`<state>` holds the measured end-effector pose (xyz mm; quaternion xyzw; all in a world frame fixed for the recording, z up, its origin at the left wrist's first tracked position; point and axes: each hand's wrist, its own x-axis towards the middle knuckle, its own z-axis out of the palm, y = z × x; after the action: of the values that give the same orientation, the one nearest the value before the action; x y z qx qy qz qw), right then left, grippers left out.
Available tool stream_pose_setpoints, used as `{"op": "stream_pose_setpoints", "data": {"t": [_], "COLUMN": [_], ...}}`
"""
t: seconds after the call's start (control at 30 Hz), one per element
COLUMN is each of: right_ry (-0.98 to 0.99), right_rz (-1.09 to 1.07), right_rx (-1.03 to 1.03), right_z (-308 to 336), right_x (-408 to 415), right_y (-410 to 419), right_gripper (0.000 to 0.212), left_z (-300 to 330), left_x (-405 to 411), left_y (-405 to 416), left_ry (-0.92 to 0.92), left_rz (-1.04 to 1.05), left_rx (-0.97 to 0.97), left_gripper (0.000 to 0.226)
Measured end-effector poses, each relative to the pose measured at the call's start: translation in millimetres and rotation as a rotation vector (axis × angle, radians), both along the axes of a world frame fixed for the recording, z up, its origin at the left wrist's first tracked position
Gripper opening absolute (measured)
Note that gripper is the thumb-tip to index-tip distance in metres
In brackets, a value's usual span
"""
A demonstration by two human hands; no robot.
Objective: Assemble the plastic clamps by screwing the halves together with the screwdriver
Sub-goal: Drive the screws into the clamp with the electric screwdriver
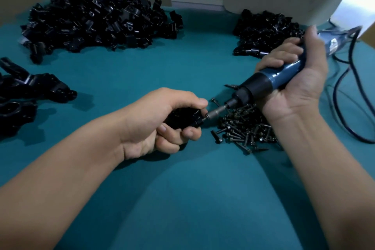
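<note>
1. Clamp (183, 118), black plastic, sits in my left hand (162, 119), fingers curled round it, just above the teal table (182, 189).
2. My right hand (294, 79) grips the blue electric screwdriver (269, 79); its bit (216, 112) meets a screw at the clamp's right edge.
3. Loose screws (243, 128) lie heaped under the tool.
4. Large pile of clamp halves (97, 20) far left; smaller pile (263, 30) far right; assembled clamps (26, 91) at left edge.
5. Screwdriver cord (341, 91) trails off right.
</note>
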<state>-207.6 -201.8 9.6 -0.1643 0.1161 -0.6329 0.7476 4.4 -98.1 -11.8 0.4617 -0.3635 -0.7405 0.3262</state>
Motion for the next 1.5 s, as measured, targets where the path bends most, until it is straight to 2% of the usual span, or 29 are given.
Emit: {"op": "stream_pose_setpoints", "data": {"t": [0.67,1.2,1.5], "right_ry": [0.006,0.019,-0.003], "right_rz": [-0.018,-0.016,-0.008], "right_rx": [0.008,-0.014,-0.014], "right_z": [-3.6,-3.2,-5.6], "right_x": [0.0,3.1,3.7], "right_y": [-0.6,1.8,2.5], "right_gripper": [0.03,0.025,0.028], "left_z": [-1.7,2.3,2.4], "left_x": [0.6,-2.1,-3.0], "left_y": [-1.3,0.3,0.8], "left_ry": [0.021,-0.046,-0.07], "left_rz": [-0.012,-0.009,-0.015], "left_rx": [-0.03,-0.025,-0.04], "left_gripper": [0.017,0.02,0.021]}}
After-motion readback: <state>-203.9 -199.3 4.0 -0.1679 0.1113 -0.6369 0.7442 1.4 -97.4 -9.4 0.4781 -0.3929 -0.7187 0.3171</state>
